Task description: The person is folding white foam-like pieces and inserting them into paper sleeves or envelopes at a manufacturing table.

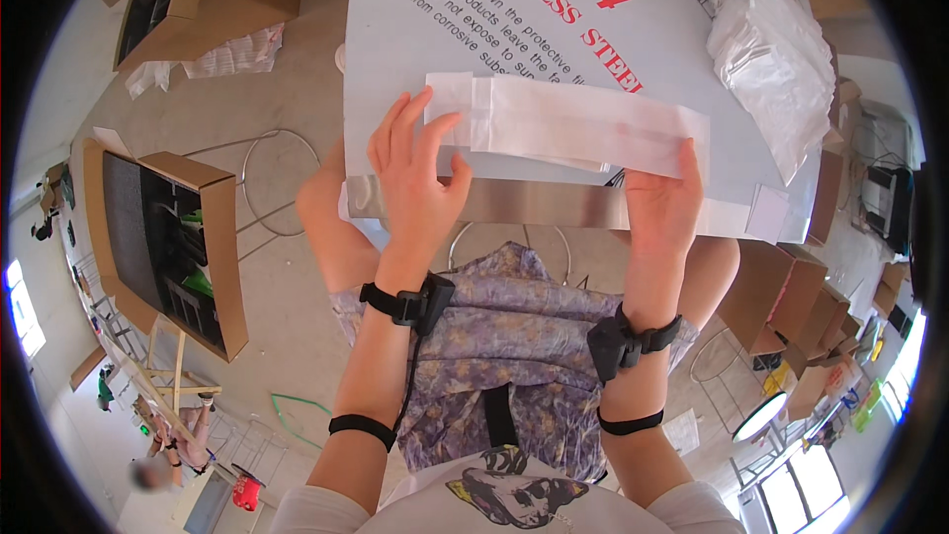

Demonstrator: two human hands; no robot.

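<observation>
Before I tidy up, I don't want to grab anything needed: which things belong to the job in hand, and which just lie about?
Job in hand:
- white strip, in the right fingers, left fingers at its end
- grey table beneath
- perhaps whitish packaging pile

Apparently lying about:
- open cardboard box, left
- brown boxes, right

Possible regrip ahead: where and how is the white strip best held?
Probably pinch the white strip at its right end, from the near side: it is long, thin and flat, and the right hand holds that end, thumb on top.
</observation>
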